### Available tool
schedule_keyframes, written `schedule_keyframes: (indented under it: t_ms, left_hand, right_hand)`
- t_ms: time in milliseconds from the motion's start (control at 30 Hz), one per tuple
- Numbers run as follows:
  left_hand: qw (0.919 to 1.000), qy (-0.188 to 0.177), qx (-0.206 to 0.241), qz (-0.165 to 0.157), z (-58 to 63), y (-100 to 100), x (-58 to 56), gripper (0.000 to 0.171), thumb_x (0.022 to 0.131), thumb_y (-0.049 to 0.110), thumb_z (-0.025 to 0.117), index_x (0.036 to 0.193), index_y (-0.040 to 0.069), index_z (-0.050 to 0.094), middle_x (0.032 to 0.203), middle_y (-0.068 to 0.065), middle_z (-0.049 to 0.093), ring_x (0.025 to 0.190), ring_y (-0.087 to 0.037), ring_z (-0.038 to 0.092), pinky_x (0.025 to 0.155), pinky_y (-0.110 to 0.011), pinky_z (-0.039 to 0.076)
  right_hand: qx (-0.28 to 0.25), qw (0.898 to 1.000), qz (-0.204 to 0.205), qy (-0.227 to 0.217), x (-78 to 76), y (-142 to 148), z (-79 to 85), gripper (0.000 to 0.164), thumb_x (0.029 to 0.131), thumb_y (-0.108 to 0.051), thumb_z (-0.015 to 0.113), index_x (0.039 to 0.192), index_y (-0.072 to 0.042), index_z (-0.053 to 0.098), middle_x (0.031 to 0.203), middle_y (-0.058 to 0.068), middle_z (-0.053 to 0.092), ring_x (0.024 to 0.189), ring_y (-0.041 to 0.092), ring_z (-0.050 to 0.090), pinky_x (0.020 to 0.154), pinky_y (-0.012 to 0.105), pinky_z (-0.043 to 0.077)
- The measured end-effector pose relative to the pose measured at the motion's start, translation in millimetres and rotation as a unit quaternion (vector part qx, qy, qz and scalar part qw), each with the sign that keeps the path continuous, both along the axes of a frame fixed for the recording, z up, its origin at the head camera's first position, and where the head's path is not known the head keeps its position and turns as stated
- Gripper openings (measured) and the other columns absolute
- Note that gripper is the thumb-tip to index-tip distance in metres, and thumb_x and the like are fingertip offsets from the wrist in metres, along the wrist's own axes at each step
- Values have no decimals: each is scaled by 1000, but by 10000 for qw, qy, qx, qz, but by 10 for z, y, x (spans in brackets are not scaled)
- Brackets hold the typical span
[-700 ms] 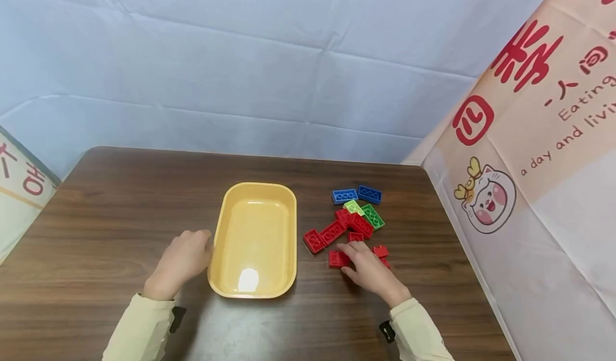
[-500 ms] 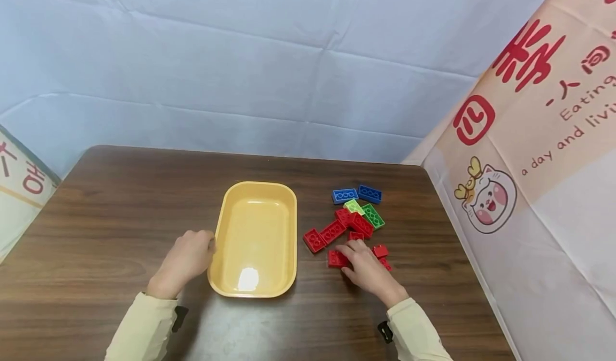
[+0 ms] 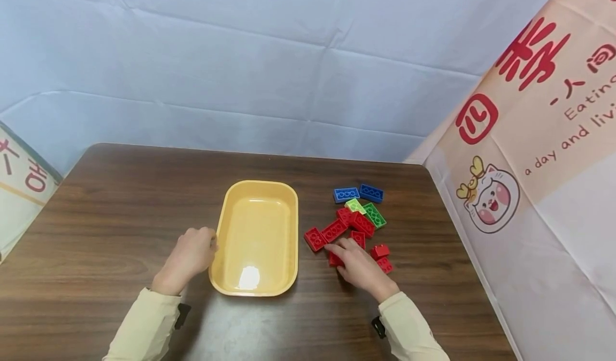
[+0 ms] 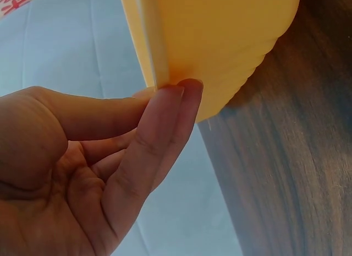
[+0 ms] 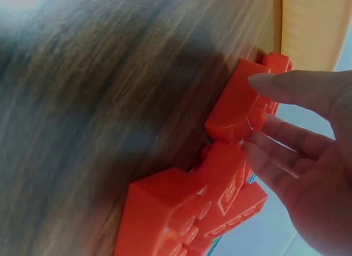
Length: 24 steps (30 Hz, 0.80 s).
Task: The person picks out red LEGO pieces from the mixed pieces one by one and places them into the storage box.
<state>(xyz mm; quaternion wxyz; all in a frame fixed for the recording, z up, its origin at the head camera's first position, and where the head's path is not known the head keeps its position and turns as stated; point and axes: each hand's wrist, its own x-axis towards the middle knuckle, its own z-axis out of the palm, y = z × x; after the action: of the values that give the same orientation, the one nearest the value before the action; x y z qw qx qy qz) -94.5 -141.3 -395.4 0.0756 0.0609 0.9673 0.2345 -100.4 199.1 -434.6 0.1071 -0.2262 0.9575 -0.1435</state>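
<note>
Only the left wrist view clearly shows the left hand (image 4: 88,179) pinching the yellow rectangular plastic tray (image 4: 231,41) at its three o'clock, while a glossy red plastic brick (image 5: 234,104) touches the right hand (image 3: 361,267), grip unclear, at ten o'clock.

Left forearm (image 3: 144,326): angled inward over tabletop (image 3: 125,211), toward far edge. Left hand (image 3: 189,256): pinching with thumb (image 4: 99,118) opposed to fingers (image 4: 140,146). Right forearm (image 3: 410,326): angled inward, nearer right edge. Right hand (image 3: 358,267): palm down, thumb (image 5: 300,90) spread from gently bent fingers (image 5: 297,139).
</note>
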Motion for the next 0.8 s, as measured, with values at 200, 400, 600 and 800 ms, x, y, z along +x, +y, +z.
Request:
schedule_keyframes:
  t_ms: [200, 400, 600, 800]
  left_hand:
    - [10000, -54, 3, 0, 19, 2, 0, 16, 76, -2, 55, 62, 5, 51, 56, -6, 45, 52, -21, 43, 47, -34, 39]
    - [9998, -192, 26, 10, 27, 9, -1, 16, 77, -2, 53, 62, 5, 50, 56, -6, 45, 50, -21, 43, 46, -33, 39]
    - [9997, -254, -8, 51, 25, 14, -9, 17, 77, -2, 53, 62, 6, 50, 56, -6, 45, 51, -21, 44, 47, -33, 39]
    - [9997, -224, -52, 44, 35, 19, 4, 19, 76, -3, 53, 60, 7, 48, 55, -6, 44, 51, -21, 43, 47, -33, 38]
  right_hand:
    - [155, 9999, 54, -32, -32, -34, 17, 47, 68, -5, 74, 112, -12, 61, 103, 6, 55, 92, 19, 48, 81, 37, 48]
    - [312, 9990, -112, -292, -20, -39, 2, 44, 67, -4, 74, 109, -13, 63, 96, 5, 53, 87, 18, 47, 78, 37, 49]
    - [249, 9992, -81, -291, -23, -24, 10, 41, 67, -4, 74, 106, -12, 64, 93, 5, 54, 84, 17, 48, 77, 37, 49]
    - [168, 9989, -109, -427, -38, -10, 72, 42, 65, -4, 75, 105, -11, 64, 95, 5, 55, 87, 19, 50, 78, 39, 50]
